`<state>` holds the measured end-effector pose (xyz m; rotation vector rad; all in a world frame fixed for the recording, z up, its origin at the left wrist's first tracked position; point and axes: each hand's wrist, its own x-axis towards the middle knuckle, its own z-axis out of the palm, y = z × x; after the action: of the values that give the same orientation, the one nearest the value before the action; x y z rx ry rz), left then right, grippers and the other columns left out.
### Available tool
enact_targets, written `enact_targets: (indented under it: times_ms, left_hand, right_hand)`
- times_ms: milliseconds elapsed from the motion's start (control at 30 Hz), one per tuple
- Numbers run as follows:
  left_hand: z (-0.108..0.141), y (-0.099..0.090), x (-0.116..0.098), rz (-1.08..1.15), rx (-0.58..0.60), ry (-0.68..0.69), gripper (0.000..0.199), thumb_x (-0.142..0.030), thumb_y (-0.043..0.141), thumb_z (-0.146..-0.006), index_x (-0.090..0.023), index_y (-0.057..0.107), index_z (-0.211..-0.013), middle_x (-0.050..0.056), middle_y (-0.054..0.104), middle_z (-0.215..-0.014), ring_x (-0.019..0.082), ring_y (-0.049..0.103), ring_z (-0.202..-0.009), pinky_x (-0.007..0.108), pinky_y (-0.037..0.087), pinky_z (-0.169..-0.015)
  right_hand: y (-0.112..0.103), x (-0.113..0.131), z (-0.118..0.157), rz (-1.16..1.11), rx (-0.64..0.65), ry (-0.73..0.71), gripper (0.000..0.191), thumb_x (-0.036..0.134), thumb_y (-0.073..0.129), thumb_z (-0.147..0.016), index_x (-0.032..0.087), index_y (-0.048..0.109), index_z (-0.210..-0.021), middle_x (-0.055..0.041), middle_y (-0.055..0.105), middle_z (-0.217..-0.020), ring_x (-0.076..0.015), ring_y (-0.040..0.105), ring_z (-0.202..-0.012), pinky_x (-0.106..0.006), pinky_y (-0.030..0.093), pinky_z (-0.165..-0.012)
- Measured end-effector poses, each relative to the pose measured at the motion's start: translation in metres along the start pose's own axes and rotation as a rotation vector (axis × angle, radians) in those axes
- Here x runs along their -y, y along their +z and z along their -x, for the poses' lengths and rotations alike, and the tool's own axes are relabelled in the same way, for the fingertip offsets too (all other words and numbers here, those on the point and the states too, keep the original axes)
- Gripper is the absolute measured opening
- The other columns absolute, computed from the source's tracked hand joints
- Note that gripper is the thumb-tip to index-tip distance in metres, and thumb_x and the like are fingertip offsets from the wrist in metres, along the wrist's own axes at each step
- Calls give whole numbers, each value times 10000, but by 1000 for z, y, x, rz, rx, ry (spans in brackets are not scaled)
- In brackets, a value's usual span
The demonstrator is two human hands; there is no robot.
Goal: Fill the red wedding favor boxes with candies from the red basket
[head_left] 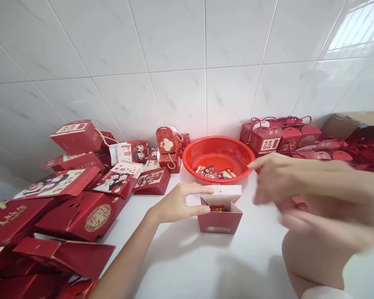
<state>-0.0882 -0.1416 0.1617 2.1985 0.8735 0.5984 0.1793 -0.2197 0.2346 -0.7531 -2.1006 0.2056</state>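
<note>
A small red paper box point(220, 223) stands upright on the white table with its top open and a white inner flap raised at the back. Some wrapped items show inside it. My left hand point(182, 202) holds the box's left side, thumb at the front edge and fingers at the back. Blurred by motion, my right hand point(308, 189) is in the air to the right of the box; whether it holds anything is hidden by the blur. Behind the box, a red plastic basket point(220, 143) contains several wrapped sweets point(216, 172).
Many red boxes point(65, 216) are piled along the left. Small decorated boxes point(168, 145) stand against the tiled wall point(177, 99). Red boxes with cord handles point(268, 139) are grouped at the back right, near a brown cardboard box point(343, 124).
</note>
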Motion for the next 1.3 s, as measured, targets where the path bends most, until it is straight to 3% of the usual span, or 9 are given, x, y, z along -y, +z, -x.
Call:
enact_targets:
  times_ms: [67,200,333,400,667,800,1000,1167,1300]
  left_hand:
    - [1,-1,1,0,-15,44,472,-330,749,-800,-227,682,-1255,77,701,-1246,269,668,-1121,366,535,-972]
    - [4,-2,1,-38,5,192,450,-266,752,-796,-227,693,-1241,85,730,-1184,261,679,-1094,373,529,-983]
    - [6,-4,-3,-125,48,309,460,-264,743,-810,-233,677,-1264,98,728,-1182,263,663,-1121,390,511,-1007]
    - [7,-5,-5,-152,52,316,482,-261,740,-811,-235,661,-1286,102,716,-1209,264,653,-1137,393,510,-1007]
    - [0,-5,4,-198,-81,122,455,-282,646,-890,-254,610,-1342,58,665,-1306,248,638,-1189,381,511,-1031]
    - [-4,-4,12,-193,-126,82,488,-364,690,-858,-244,624,-1326,63,658,-1313,266,632,-1205,390,510,-1041]
    - [-8,-2,21,-207,-204,59,531,-314,605,-924,-278,487,-1440,35,628,-1365,216,610,-1238,343,485,-1062]
    - [-15,6,33,-246,-303,223,208,-198,578,-932,-230,696,-1101,25,754,-1059,176,709,-950,279,562,-856]
    - [-17,7,38,-288,-320,345,150,-160,581,-925,-208,709,-987,34,753,-962,164,697,-869,267,561,-779]
  right_hand:
    - [0,-14,-13,107,129,54,251,435,590,-934,218,710,-891,-45,705,-812,-208,657,-763,-327,532,-707]
    - [14,-44,-22,265,375,189,442,550,575,-908,192,685,-1144,-108,719,-1064,-260,672,-948,-348,521,-780]
    - [25,-52,-20,168,634,310,588,611,597,-869,196,620,-1285,-117,702,-1148,-297,667,-1002,-350,515,-785]
    - [27,-50,-21,102,704,333,608,603,629,-850,214,600,-1316,-107,701,-1155,-295,666,-1000,-343,509,-795]
    - [35,-61,-20,88,716,377,802,528,721,-799,242,421,-1485,-121,622,-1324,-328,596,-1170,-387,474,-924]
    - [43,-65,-20,196,679,426,643,328,689,-839,239,469,-1436,-111,676,-1206,-307,629,-1106,-353,486,-859]
    - [54,-65,-28,290,642,465,294,159,556,-898,200,634,-1178,-70,713,-925,-215,664,-800,-257,411,-631]
    - [65,-70,-34,385,615,455,204,75,492,-892,181,651,-820,-34,660,-763,-154,568,-664,-262,273,-537]
    - [70,-74,-35,375,596,436,253,26,466,-859,172,566,-677,-21,598,-688,-132,487,-619,-270,236,-535]
